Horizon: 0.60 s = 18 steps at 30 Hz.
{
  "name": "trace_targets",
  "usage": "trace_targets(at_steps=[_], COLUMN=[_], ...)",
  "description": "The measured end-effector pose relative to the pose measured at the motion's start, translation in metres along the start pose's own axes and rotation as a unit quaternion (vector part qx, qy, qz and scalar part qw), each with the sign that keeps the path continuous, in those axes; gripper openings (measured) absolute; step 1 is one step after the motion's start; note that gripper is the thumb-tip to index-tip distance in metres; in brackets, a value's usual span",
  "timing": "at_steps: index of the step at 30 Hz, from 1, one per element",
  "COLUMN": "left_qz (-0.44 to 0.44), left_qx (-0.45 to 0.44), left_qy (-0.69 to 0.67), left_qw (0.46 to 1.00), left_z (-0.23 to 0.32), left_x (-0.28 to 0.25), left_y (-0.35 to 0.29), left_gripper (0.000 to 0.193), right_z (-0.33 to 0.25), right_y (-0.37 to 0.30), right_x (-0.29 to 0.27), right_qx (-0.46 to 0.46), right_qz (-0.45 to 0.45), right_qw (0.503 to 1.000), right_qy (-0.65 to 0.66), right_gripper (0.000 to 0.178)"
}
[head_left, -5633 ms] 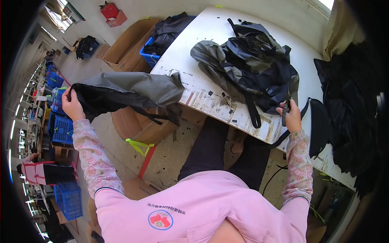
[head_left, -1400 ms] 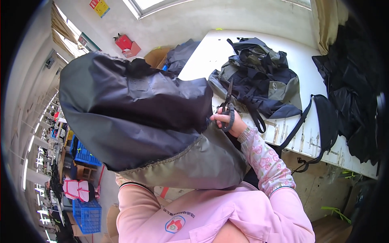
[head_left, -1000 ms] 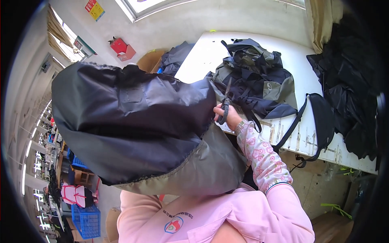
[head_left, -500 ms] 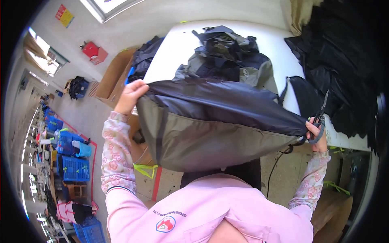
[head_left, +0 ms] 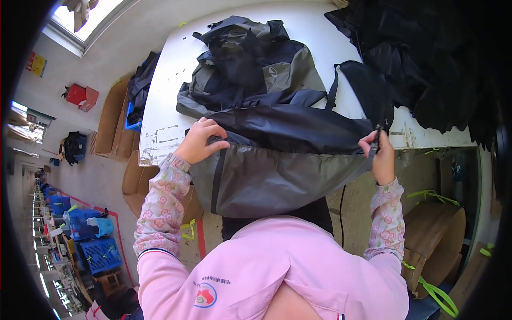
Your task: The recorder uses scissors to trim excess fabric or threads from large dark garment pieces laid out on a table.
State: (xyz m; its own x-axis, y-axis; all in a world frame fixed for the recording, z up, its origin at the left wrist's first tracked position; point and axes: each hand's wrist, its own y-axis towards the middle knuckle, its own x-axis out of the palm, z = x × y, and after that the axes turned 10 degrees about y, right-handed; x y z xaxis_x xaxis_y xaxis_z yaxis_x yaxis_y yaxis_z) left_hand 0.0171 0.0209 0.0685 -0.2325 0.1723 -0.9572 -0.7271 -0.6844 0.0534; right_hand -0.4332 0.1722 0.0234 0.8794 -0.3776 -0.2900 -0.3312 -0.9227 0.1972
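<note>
Grey-black fabric (head_left: pixel 277 170): left end at parted left fingers (head_left: pixel 212 130), right end by right fingers (head_left: pixel 365 145), clenched around scissors (head_left: pixel 375 143).

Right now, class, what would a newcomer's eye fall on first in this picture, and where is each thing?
First, the black-and-grey cloth spread across the middle, between the left hand and the right hand, in front of the pink shirt. Beyond it, a crumpled black-and-grey bundle lies on the white table, and a big black heap fills the upper right.

Textile workshop before me: scuffed white worktable (head_left: pixel 169 80), heaped black fabric (head_left: pixel 426 69), blue crates (head_left: pixel 101 255), receding strip lights (head_left: pixel 44 285).
</note>
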Motion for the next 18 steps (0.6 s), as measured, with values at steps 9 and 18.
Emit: trace_targets(at_steps=[9,18], left_qz=[-0.017,0.042], left_qx=[-0.094,-0.051], left_qy=[0.02,0.025], left_qw=[0.995,0.998], left_z=[-0.026,-0.036], left_x=[0.03,0.057], left_y=[-0.038,-0.027], left_gripper=[0.043,0.035], right_z=[0.005,0.014], right_y=[0.0,-0.003], right_x=[0.079,0.089], right_qx=[-0.104,-0.052], right_qz=[-0.234,-0.256], right_qw=[0.958,0.953], right_qy=[-0.133,-0.153], right_gripper=[0.029,0.03])
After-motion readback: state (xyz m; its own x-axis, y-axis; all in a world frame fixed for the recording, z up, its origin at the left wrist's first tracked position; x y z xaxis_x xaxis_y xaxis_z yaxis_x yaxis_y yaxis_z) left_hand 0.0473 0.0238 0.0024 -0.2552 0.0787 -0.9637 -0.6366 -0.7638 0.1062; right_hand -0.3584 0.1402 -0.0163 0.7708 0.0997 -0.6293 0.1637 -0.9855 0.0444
